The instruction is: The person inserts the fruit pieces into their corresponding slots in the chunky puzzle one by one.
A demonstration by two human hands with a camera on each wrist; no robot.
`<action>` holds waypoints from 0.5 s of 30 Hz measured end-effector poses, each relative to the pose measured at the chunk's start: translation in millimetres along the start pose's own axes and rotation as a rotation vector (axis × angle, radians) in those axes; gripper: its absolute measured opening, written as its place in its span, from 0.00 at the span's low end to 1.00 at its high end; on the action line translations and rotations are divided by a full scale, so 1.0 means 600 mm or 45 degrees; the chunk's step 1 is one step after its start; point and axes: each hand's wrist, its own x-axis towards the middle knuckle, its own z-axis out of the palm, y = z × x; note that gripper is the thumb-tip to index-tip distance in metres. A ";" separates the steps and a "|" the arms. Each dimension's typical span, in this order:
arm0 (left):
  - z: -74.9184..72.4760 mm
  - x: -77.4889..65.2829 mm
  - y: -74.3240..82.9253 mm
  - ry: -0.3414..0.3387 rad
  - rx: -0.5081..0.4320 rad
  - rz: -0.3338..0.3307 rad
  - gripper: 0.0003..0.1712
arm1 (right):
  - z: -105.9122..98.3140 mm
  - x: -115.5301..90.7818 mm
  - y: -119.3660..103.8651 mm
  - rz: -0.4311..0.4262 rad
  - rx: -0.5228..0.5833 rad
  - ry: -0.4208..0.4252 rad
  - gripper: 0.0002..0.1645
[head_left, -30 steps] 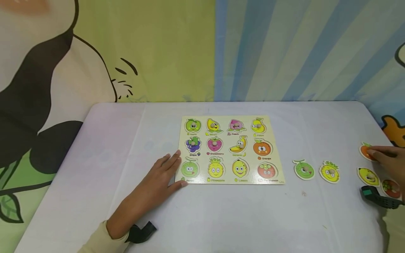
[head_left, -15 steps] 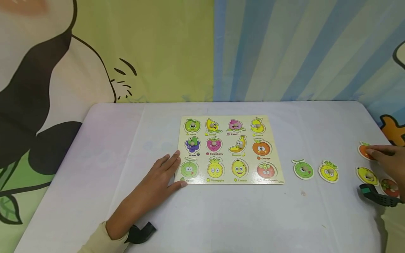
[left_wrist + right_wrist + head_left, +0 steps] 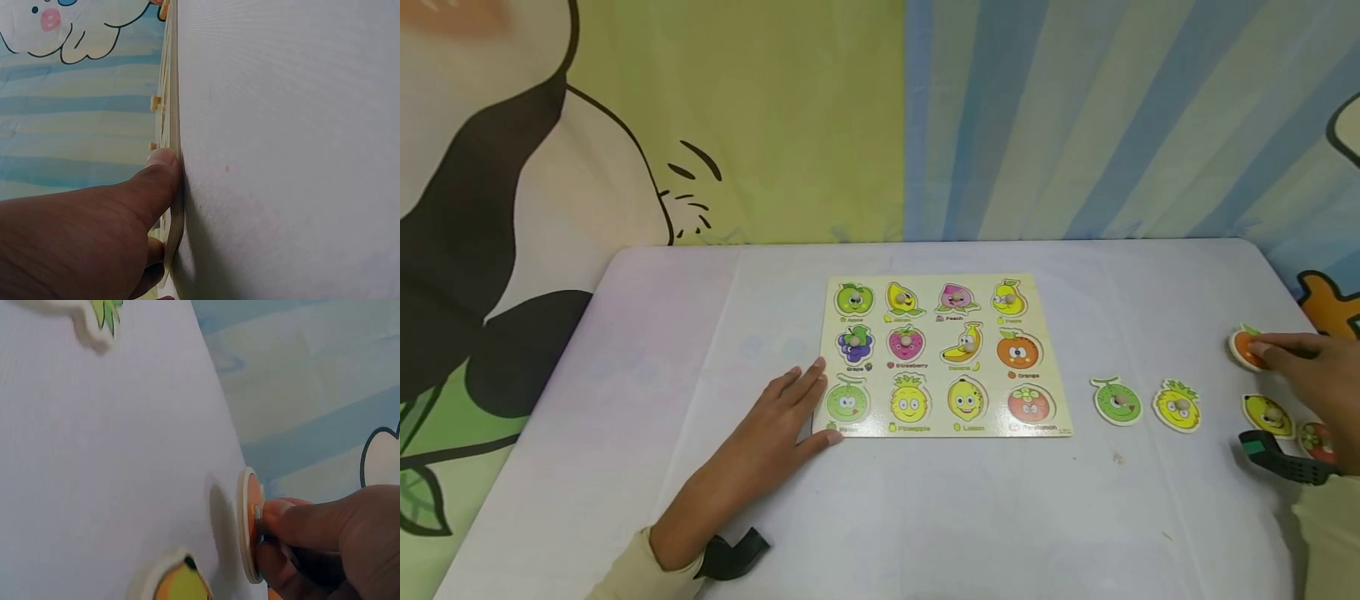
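Observation:
My right hand pinches an orange puzzle piece by its knob at the table's right side. In the right wrist view the orange piece stands off the cloth, its shadow apart from it. My left hand rests at the left edge of a wooden fruit puzzle board, fingers fairly straight on its border. The left wrist view has the thumb against the board's edge. Knobbed pieces sit in the top row and most of the middle row. The printed orange, melon, pineapple, lemon and persimmon spaces hold no knobbed piece.
Right of the board lie a melon piece and a pineapple piece. Farther right are a lemon piece and a persimmon piece, partly covered by the right wrist's camera. A printed cloth backdrop stands behind the table.
My right hand has moved slightly left and up in the head view, lifting the orange piece along with it. The left hand stays in place on the board.

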 end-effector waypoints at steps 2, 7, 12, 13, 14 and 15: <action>0.000 0.000 0.000 0.002 -0.003 0.002 0.48 | 0.000 -0.010 -0.015 0.008 0.013 -0.009 0.39; 0.000 -0.001 0.000 0.003 -0.010 0.004 0.48 | 0.009 -0.052 -0.069 -0.145 0.035 0.018 0.35; 0.000 -0.001 0.000 0.001 -0.014 0.000 0.48 | 0.028 -0.079 -0.117 -0.301 0.069 0.011 0.30; 0.000 -0.001 0.000 0.000 -0.015 -0.001 0.49 | 0.032 -0.083 -0.125 -0.312 0.081 -0.011 0.31; 0.000 -0.001 0.000 -0.001 -0.013 -0.002 0.49 | 0.036 -0.086 -0.132 -0.322 0.090 -0.034 0.31; 0.001 -0.001 0.000 -0.003 -0.012 -0.003 0.49 | 0.040 -0.090 -0.139 -0.331 0.098 -0.057 0.31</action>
